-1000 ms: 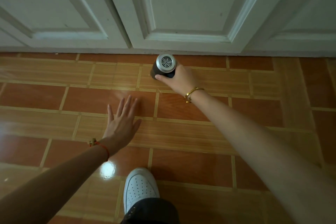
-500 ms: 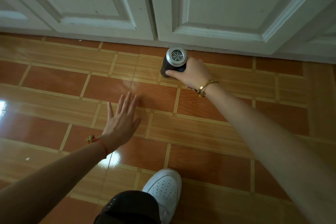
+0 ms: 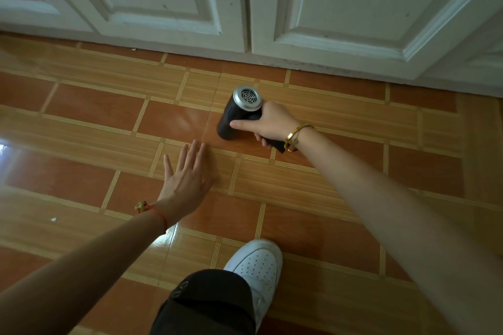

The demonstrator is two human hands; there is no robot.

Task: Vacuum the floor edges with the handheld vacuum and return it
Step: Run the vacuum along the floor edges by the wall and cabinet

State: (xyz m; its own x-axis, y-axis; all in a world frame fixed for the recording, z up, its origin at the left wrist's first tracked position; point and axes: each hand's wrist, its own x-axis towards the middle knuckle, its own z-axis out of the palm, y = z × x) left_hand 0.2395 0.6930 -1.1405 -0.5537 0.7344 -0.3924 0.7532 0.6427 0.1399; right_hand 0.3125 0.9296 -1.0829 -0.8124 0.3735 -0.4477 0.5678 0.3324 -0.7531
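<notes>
A black handheld vacuum with a silver grille at its rear end points down at the tiled floor, a short way in front of the white doors. My right hand grips its handle, thumb along the body. The nozzle end is hidden against the floor. My left hand hovers over or rests on the tiles with fingers straight and spread, below and left of the vacuum.
White panelled doors run along the top, their bottom edge meeting the floor. My white shoe and dark trouser leg are at the bottom centre. A small white scrap lies on the tiles at left.
The vacuum and my right hand have drawn back from the door's bottom edge toward me. The view shifted left. My left hand stays flat and spread.
</notes>
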